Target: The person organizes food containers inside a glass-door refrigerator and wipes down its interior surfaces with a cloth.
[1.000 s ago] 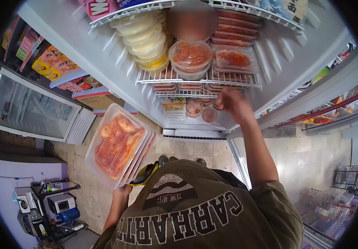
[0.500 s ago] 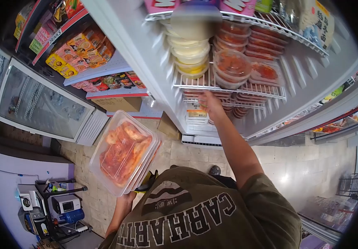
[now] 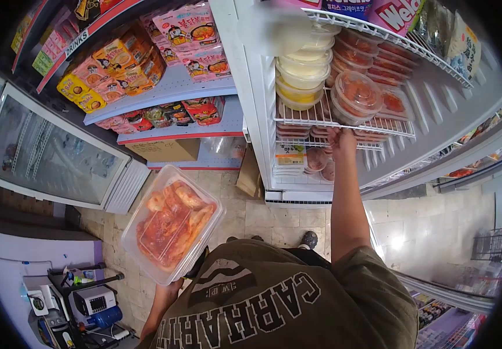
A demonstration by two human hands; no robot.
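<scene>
The stack of clear containers (image 3: 175,224) is held by the left hand (image 3: 170,289), its grip clamped at the near edge, with the stack lying toward 12 o'clock. The right hand (image 3: 342,141) is raised to the wire shelf (image 3: 399,125), just below a round tub (image 3: 357,96) at 1 o'clock; whether its fingers are closed cannot be told.

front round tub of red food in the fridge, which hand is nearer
Right. The right hand is inside the fridge, just below the tub; the left hand is outside, farther left, under the stacked containers.
</scene>
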